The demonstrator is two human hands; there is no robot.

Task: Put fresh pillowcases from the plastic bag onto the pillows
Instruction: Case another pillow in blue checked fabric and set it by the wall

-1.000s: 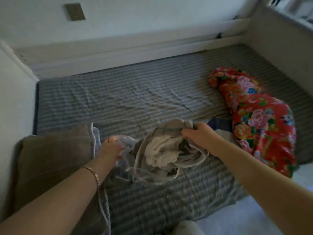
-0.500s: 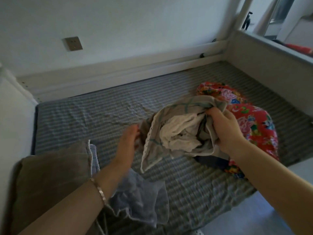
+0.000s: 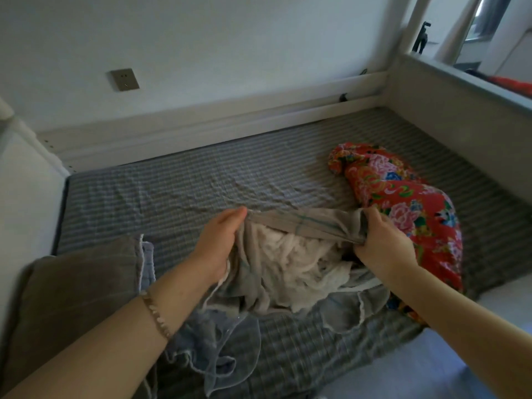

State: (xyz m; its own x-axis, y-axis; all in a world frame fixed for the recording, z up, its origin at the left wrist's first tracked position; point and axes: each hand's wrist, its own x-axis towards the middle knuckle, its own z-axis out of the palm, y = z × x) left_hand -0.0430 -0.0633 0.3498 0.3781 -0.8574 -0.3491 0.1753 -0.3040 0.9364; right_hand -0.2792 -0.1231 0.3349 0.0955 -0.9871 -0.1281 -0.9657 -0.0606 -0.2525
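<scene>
Both hands are on the pillowcase (image 3: 302, 226) now, over the bed (image 3: 201, 180). The left hand (image 3: 214, 249) has the left end of the hem. Its fingers (image 3: 234, 218) tuck in behind the cloth, so it reads as a grip, though the tips themselves are hidden. The right hand (image 3: 384, 243) is plainly clenched on the right end, fingers (image 3: 372, 218) curled over a bunched fold with the thumb pinching from below.

Between the two sets of fingers the grey-brown hem, with its thin teal stripe, runs nearly taut. Below that line the case sags open and crumpled white cloth (image 3: 296, 266) shows inside. Its lower folds lie on the striped sheet.

The bag (image 3: 224, 349), clear and empty-looking, lies crumpled on the sheet nearer the person than the left fingers, under the left wrist. A beaded bracelet (image 3: 155, 312) sits on that wrist.

Left of the left fingers, the brown pillow (image 3: 74, 298) rests in the near corner of the bed. Right of the right fingers, and stretching beyond them, lies a red floral bundle (image 3: 408, 203). Whether the hand touches it, I cannot tell.
</scene>
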